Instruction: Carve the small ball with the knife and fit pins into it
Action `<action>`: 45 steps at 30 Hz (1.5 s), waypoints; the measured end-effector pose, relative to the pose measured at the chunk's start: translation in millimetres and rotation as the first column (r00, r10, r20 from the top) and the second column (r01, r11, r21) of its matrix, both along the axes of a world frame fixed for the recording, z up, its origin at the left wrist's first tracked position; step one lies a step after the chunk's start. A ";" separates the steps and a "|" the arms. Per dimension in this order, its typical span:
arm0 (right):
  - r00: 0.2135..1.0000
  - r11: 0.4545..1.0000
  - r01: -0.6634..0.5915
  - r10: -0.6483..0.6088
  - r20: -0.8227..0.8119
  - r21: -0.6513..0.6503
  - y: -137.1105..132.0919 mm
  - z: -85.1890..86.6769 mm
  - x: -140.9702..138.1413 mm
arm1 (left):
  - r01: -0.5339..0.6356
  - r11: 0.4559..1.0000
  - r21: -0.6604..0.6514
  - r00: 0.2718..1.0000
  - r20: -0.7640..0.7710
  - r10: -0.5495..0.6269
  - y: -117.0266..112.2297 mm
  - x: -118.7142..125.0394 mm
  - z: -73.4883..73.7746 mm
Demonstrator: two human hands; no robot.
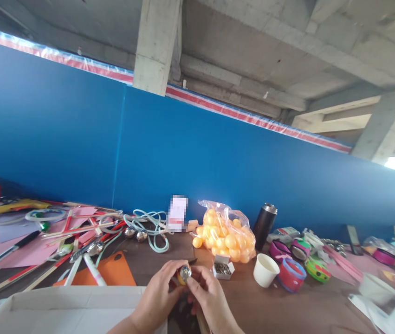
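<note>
My left hand (pixel 158 293) and my right hand (pixel 212 296) meet at the bottom middle of the head view. Between their fingertips is a small round thing with a shiny silver face (pixel 184 272) and a yellow-orange edge; its exact kind I cannot make out. Both hands are closed around it, the right thumb pressing its lower side. Fingers hide most of its underside. Just right of my right hand stands a small open white box (pixel 223 272) of small dark metal pieces. Behind my hands sits a clear plastic bag of yellow-orange balls (pixel 224 234), one ball (pixel 197 242) at its left edge.
A white box (pixel 61 301) fills the lower left. Beyond it lie an orange sheet (pixel 119 271), sticks and pale blue cords (pixel 155 242). To the right stand a white cup (pixel 266 270), a black bottle (pixel 264 225) and colourful bands (pixel 292 274). A blue partition (pixel 200 153) rises behind.
</note>
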State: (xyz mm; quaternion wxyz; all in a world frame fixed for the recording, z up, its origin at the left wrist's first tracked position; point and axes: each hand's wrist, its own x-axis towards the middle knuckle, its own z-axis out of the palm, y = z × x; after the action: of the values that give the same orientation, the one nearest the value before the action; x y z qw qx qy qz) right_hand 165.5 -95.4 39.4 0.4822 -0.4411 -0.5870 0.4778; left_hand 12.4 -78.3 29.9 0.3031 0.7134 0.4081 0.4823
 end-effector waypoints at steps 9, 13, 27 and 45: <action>0.982 0.992 0.068 -0.085 0.171 0.106 -1.3 6.7 5.1 | -0.019 1.000 -0.014 1.000 -0.021 0.018 1.9 2.3 -0.9; 0.813 0.894 0.292 -0.419 0.404 0.340 5.4 11.6 34.0 | -0.019 0.998 -0.062 0.999 -0.036 0.016 -0.5 1.6 -0.2; 0.295 0.820 0.436 -0.518 0.803 0.370 27.1 -5.9 86.3 | -0.036 0.998 -0.045 0.998 -0.054 0.033 -10.3 -3.5 10.4; 0.514 0.790 0.464 -0.609 0.604 0.401 23.1 3.1 84.0 | -0.044 0.987 -0.152 0.995 0.083 0.057 -7.5 -5.1 12.4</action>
State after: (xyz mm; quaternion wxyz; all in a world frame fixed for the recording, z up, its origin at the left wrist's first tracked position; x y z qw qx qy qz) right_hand 249.5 -72.3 42.6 0.3822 -0.7009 -0.6009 0.0392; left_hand 7.3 -85.7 42.3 0.3609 0.6562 0.4476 0.4887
